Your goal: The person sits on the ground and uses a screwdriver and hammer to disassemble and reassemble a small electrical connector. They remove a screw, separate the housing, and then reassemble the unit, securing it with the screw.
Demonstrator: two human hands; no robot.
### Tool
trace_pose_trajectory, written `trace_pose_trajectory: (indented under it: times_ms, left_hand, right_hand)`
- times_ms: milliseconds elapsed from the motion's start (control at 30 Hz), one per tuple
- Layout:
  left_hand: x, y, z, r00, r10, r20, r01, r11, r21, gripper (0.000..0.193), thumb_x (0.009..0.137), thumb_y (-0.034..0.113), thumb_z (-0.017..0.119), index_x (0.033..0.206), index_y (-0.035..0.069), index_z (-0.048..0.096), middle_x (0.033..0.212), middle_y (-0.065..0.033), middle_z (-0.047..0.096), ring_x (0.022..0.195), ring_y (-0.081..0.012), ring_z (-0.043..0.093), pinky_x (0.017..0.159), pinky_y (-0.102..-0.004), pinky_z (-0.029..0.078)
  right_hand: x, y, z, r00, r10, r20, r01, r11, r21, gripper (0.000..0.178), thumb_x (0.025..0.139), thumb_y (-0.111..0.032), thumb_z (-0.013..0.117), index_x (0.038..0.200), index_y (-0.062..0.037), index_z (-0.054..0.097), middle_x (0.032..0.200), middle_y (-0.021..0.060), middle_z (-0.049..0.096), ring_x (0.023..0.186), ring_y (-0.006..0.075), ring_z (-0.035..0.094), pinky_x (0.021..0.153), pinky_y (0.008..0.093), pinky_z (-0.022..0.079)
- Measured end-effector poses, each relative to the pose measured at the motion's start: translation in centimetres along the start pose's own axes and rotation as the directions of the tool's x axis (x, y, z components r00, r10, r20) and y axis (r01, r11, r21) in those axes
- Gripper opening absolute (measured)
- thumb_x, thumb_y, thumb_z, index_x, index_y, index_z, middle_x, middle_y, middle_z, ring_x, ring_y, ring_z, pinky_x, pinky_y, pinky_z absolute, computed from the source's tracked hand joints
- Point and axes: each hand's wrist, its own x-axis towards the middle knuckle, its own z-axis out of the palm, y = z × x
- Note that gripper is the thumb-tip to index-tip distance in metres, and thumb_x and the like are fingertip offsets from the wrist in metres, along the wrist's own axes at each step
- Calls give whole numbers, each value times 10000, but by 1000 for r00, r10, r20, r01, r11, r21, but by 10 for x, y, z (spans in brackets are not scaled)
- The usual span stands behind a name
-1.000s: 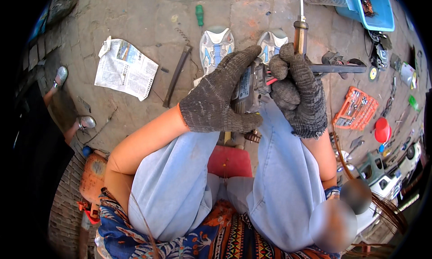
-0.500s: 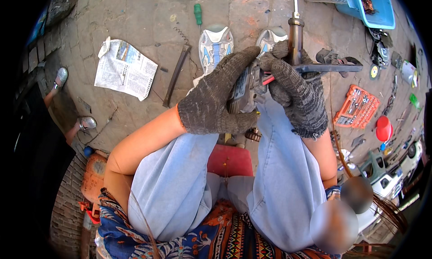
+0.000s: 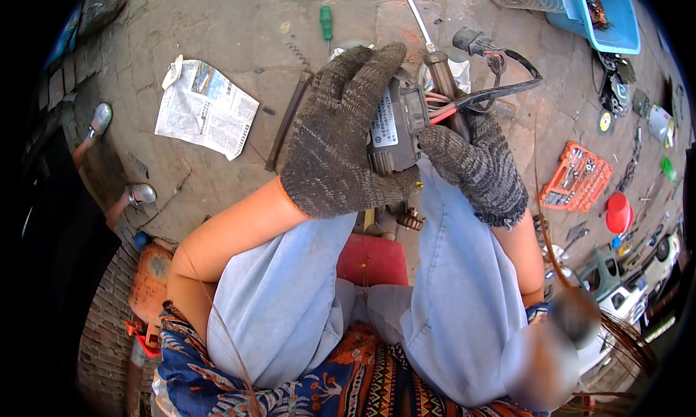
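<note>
Both my hands wear dark knitted gloves and are raised over my knees. My left hand (image 3: 337, 138) is closed around a grey boxy electronic module (image 3: 386, 128), its white label facing up. Red and pale wires leave the module's right end and run into a black-sheathed cable (image 3: 500, 92) that loops right to a dark plug (image 3: 473, 42). In my right hand (image 3: 482, 167) is a screwdriver with a brown see-through handle (image 3: 442, 80), its shaft (image 3: 415, 15) pointing up and away. My right thumb lies against the module's wired end; some fingertips are hidden.
Newspaper (image 3: 206, 109), a dark metal strip (image 3: 288, 121) and a green-handled screwdriver (image 3: 326, 24) lie on the paved floor. Rightward are an orange socket set (image 3: 578, 176), a red cup (image 3: 618, 213) and a blue bin (image 3: 616, 33). Another person's shoe (image 3: 141, 194) shows at left.
The module has turned, bringing its label and wires into view. The screwdriver has tilted leftward at its far end. The cable and plug have swung up and away.
</note>
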Motion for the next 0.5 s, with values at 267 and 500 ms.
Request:
trace_pose_trajectory:
  times_ms: [267, 500]
  left_hand:
    - [0, -1, 2, 1000, 19, -21, -20, 998, -56, 1049, 511, 287, 832, 1421, 85, 350, 1285, -251, 439, 1174, -444, 438, 982, -515, 392]
    - [1, -2, 1, 997, 56, -50, -56, 998, 1, 1023, 532, 324, 826, 1413, 80, 367, 1267, -243, 458, 1164, -441, 445, 979, -516, 390]
  right_hand:
    - [-5, -10, 4, 991, 117, 69, -135, 903, 407, 408, 841, -201, 681, 1193, -27, 569, 786, 5, 599, 582, 52, 501, 480, 189, 372]
    - [-5, -7, 1, 994, 95, 54, -108, 936, 336, 384, 877, -252, 629, 1183, -28, 572, 772, 12, 596, 598, 64, 515, 496, 196, 395]
